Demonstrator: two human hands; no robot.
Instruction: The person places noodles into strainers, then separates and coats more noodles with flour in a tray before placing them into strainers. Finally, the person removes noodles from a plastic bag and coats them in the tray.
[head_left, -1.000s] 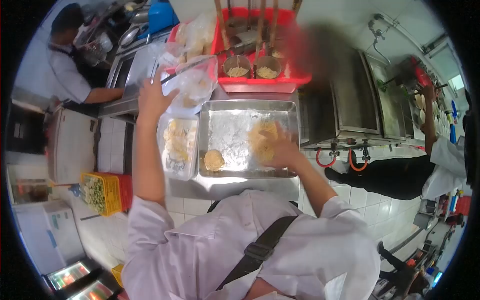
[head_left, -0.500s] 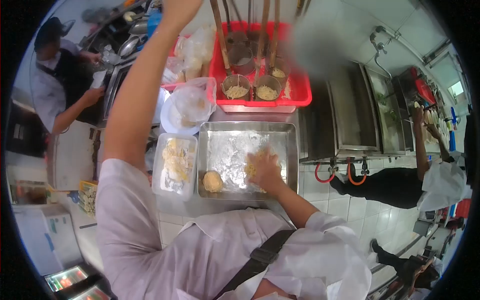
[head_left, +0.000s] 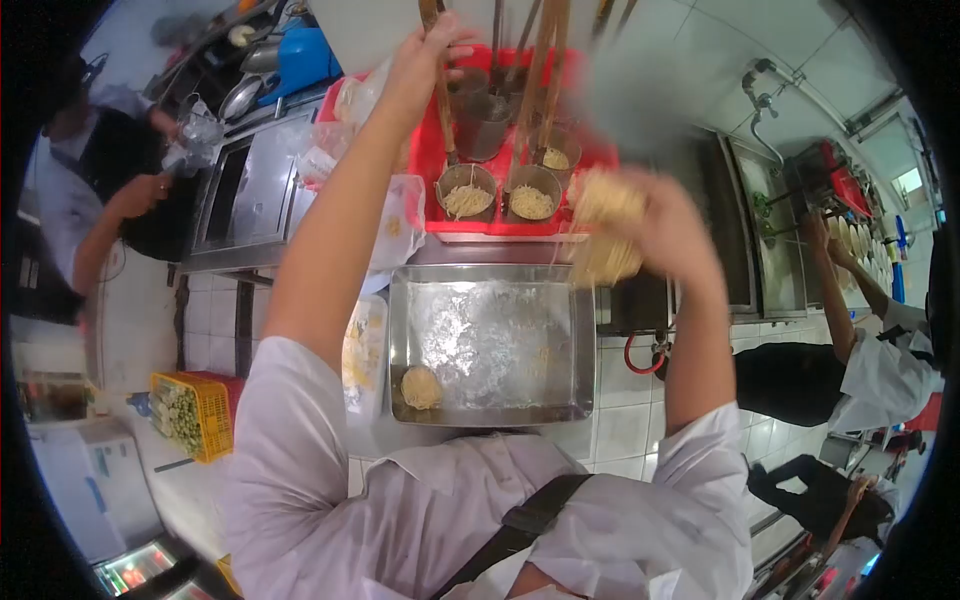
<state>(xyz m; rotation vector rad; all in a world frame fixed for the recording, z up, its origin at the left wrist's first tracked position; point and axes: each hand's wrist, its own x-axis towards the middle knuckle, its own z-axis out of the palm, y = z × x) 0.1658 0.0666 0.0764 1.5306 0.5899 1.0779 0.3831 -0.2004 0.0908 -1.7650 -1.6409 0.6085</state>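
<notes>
The right hand (head_left: 668, 228) is blurred by motion, so its fingers are hard to make out. It is closed on a bundle of noodles (head_left: 603, 232), pale yellow and stringy, which it holds in the air above the far right corner of the metal tray (head_left: 490, 300). The left arm covers most of the plastic container (head_left: 362, 345) beside the tray, and only a strip with yellowish pieces shows. The tops of the wooden handles are cut off by the upper edge of the picture.

The left hand (head_left: 422, 58) is raised over the red crate (head_left: 432, 150), with its fingers wrapped around one wooden handle (head_left: 447, 110). This handle is straight and thin, and it goes down to a round metal strainer basket (head_left: 466, 195) with noodles inside. A second basket (head_left: 531, 198) of the same kind stands just beside it in the crate.

The tray is rectangular, shiny steel, dusted with white flour. One small round noodle nest (head_left: 421, 387) lies in its near left corner. The tray rests on the steel worktop (head_left: 470, 438).

At the left a co-worker (head_left: 90, 190) holds something shiny that I cannot identify. At the right another person (head_left: 860, 345) in white sleeves reaches toward plates.
</notes>
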